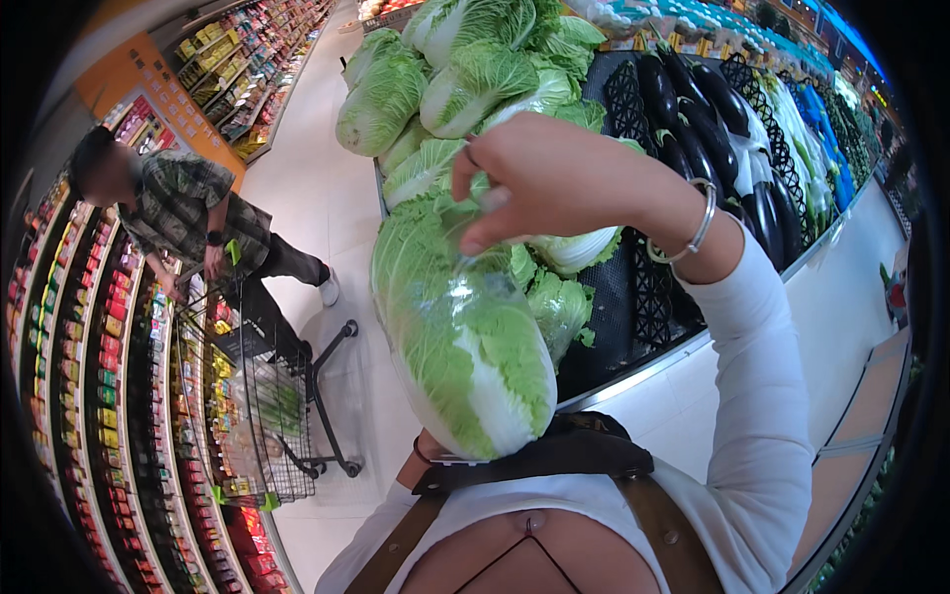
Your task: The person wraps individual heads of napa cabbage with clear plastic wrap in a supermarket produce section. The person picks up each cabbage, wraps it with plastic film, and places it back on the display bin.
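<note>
A large napa cabbage in clear plastic wrap (460, 349) stands close before my chest, its white stem end towards me. My right hand (512, 185), with a bangle at the wrist, is raised over its leafy far end, fingers curled and apart from the thumb; whether it pinches the thin wrap is not clear. At the cabbage's near lower left shows a little of my left hand (434, 448), against or beneath it, its fingers hidden. More napa cabbages (382, 111) lie piled on the display just beyond.
Eggplants (705, 126) lie right of the pile, beside black plastic dividers (627, 96) and leafy vegetables. The display's metal edge (638, 382) runs near my right side. On the left, a person (200, 200) holds a wire shopping cart (260, 416) in the aisle by packed shelves (111, 356).
</note>
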`<move>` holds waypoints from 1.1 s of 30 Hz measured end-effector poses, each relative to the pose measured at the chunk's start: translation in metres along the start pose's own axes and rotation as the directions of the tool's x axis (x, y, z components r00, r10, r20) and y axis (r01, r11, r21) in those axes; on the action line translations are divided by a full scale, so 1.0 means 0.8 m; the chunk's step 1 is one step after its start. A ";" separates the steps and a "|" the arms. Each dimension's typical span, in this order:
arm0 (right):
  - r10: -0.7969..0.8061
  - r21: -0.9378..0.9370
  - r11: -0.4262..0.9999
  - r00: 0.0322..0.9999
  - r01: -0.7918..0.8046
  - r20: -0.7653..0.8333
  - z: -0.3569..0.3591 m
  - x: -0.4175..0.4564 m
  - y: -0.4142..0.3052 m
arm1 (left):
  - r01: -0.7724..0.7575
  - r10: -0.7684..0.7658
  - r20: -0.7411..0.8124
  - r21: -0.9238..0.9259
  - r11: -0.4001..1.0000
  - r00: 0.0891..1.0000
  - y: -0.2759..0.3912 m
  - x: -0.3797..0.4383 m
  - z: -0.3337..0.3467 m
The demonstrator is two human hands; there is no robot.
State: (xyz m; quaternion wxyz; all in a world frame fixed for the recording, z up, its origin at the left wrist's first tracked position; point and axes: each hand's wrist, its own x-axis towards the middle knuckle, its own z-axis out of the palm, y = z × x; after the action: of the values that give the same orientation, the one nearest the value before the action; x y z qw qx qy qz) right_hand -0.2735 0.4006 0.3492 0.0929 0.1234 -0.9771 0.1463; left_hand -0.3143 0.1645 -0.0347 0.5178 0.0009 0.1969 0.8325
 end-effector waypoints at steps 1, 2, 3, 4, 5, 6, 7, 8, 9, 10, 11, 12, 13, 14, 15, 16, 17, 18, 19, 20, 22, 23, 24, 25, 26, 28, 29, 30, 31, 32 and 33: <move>0.021 0.061 0.998 0.998 -0.025 0.061 -0.001 -0.005 0.012 | 0.002 -0.002 -0.008 -0.014 1.000 1.000 -0.008 -0.004 -0.005; 0.049 0.131 0.989 0.992 -0.064 0.118 0.001 -0.016 0.027 | 0.014 -0.014 -0.012 -0.017 1.000 1.000 -0.012 -0.014 -0.006; 0.088 0.225 0.968 0.990 -0.112 0.113 0.001 -0.027 0.045 | 0.021 -0.022 -0.017 -0.022 1.000 1.000 -0.016 -0.015 -0.006; 0.137 0.325 0.932 0.985 -0.164 0.105 0.005 -0.042 0.064 | 0.034 -0.034 -0.022 -0.019 0.999 0.999 -0.019 -0.014 -0.006; 0.173 0.423 0.883 0.979 -0.202 0.107 0.015 -0.054 0.082 | 0.029 -0.030 -0.030 -0.020 0.999 0.999 -0.023 -0.014 -0.006; 0.203 0.552 0.809 0.977 -0.203 0.061 0.031 -0.070 0.094 | 0.034 -0.035 -0.028 -0.018 0.999 0.999 -0.022 -0.014 -0.004; 0.255 0.617 0.742 0.961 -0.263 0.103 0.048 -0.083 0.101 | 0.036 -0.036 -0.027 -0.012 0.999 0.999 -0.022 -0.013 -0.001; 0.194 0.688 0.700 0.978 -0.193 0.077 0.081 -0.093 0.115 | 0.053 -0.053 -0.023 -0.003 0.999 0.998 -0.022 -0.008 0.005; 0.126 0.751 0.649 0.991 -0.119 0.048 0.114 -0.100 0.128 | 0.059 -0.059 -0.021 0.004 0.998 0.998 -0.023 -0.005 0.011; 0.184 0.851 0.509 0.982 -0.133 0.044 0.129 -0.107 0.126 | 0.057 -0.057 -0.020 0.008 0.998 0.998 -0.019 -0.001 0.015; 0.238 0.925 0.355 0.970 -0.136 0.051 0.142 -0.110 0.123 | 0.053 -0.053 -0.017 0.011 0.999 0.998 -0.020 0.003 0.019; 0.275 0.917 0.371 0.961 -0.145 0.041 0.155 -0.115 0.127 | 0.054 -0.054 -0.011 0.013 0.998 0.999 -0.020 0.005 0.023; 0.311 0.916 0.373 0.950 -0.147 0.026 0.167 -0.118 0.128 | 0.048 -0.048 -0.007 0.019 0.999 0.999 -0.017 0.007 0.030; 0.346 0.928 0.339 0.938 -0.153 0.028 0.177 -0.121 0.130 | 0.042 -0.042 0.003 0.027 0.999 0.999 -0.013 0.008 0.038; 0.386 0.943 0.296 0.922 -0.153 0.029 0.191 -0.125 0.131 | 0.044 -0.045 0.007 0.038 0.998 0.999 -0.009 0.008 0.046; 0.392 0.943 0.316 0.920 -0.107 -0.027 0.209 -0.128 0.134 | 0.046 -0.047 0.015 0.051 0.998 0.999 -0.004 0.011 0.057; 0.393 0.981 0.173 0.920 -0.082 0.007 0.218 -0.130 0.133 | 0.052 -0.054 0.024 0.063 0.997 0.998 0.000 0.017 0.068; 0.445 0.996 0.070 0.895 -0.057 0.020 0.223 -0.140 0.129 | 0.062 -0.065 0.034 0.070 0.996 0.997 0.000 0.023 0.081; 0.492 0.999 -0.032 0.870 -0.023 0.036 0.225 -0.151 0.122 | 0.074 -0.078 0.043 0.084 0.994 0.996 0.004 0.028 0.094; 0.613 0.998 0.031 0.788 0.049 -0.057 0.226 -0.163 0.120 | 0.092 -0.097 0.052 0.081 0.992 0.994 -0.001 0.029 0.105; 0.788 0.972 0.180 0.569 0.152 -0.235 0.231 -0.190 0.117 | 0.128 -0.133 0.076 0.068 0.989 0.988 -0.012 0.043 0.126; 0.817 0.938 0.315 0.463 0.143 -0.345 0.225 -0.210 0.116 | 0.146 -0.150 0.086 0.051 0.988 0.985 -0.022 0.049 0.137; 0.825 0.933 0.299 0.437 0.201 -0.358 0.220 -0.235 0.112 | 0.164 -0.167 0.096 0.039 0.986 0.981 -0.032 0.056 0.149; 0.857 0.946 0.279 0.401 0.162 -0.322 0.200 -0.255 0.094 | 0.182 -0.185 0.089 0.042 0.982 0.979 -0.037 0.061 0.161; 0.837 0.935 0.287 0.421 0.207 -0.350 0.191 -0.267 0.076 | 0.201 -0.203 0.088 0.029 0.979 0.975 -0.048 0.069 0.174; 0.734 0.823 0.567 0.432 0.035 -0.524 0.193 -0.288 0.061 | 0.232 -0.236 0.108 0.048 0.972 0.966 -0.066 0.095 0.195; 0.616 0.618 0.766 0.473 -0.175 -0.629 0.202 -0.293 0.059 | 0.169 -0.206 0.257 0.161 0.972 0.944 -0.079 0.106 0.193; 0.652 0.589 0.757 0.372 -0.283 -0.660 0.212 -0.291 0.053 | 0.113 -0.198 0.256 0.310 0.944 0.946 -0.090 0.118 0.190; 0.732 0.684 0.680 0.307 -0.264 -0.609 0.222 -0.300 0.063 | 0.046 -0.177 0.259 0.445 0.894 0.950 -0.097 0.132 0.184; 0.771 0.734 0.635 0.250 -0.240 -0.586 0.234 -0.306 0.069 | 0.007 -0.164 0.249 0.531 0.847 0.955 -0.102 0.153 0.170; 0.804 0.776 0.594 0.190 -0.212 -0.564 0.245 -0.311 0.075 | 0.011 -0.194 0.258 0.575 0.818 0.947 -0.104 0.173 0.170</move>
State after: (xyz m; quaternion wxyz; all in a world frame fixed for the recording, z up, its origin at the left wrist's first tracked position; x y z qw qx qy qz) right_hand -0.0811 0.4488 0.0952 0.4979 -0.3079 -0.6560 0.4765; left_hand -0.2787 0.3604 0.0357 0.5626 0.2720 0.3525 0.6966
